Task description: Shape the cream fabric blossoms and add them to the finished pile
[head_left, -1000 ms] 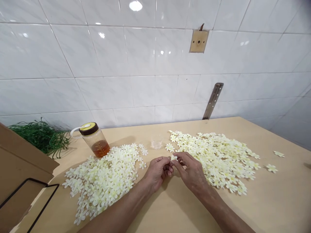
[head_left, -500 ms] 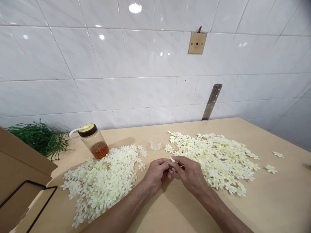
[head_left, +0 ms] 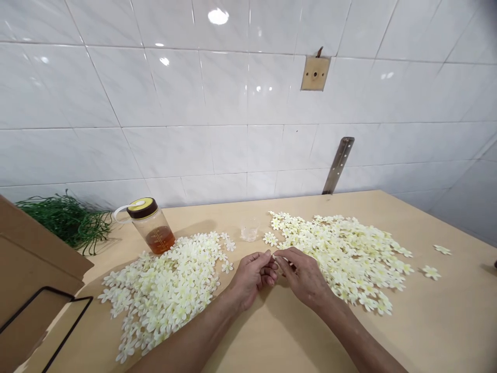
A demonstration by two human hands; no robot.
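Note:
My left hand and my right hand meet fingertip to fingertip above the table, between two piles of flowers. A small pale bit of an artificial flower shows at the pinched thumb and forefinger of my right hand; the fingers hide most of it. My left fingers are curled in with the thumb pressed on the forefinger, and what they hold is hidden. To the left spreads a pile of whitish artificial flowers. A yellower flower pile lies on the right, close by my right hand.
Behind my hands stands a small clear plastic cup. A bottle of amber liquid is at the left pile's back edge. Green artificial stems, a cardboard box and a black wire frame are at far left. Tiled wall behind.
My fingertips have shifted slightly, and less of the pale flower shows between them. The left thumb is raised a little. The piles look the same.

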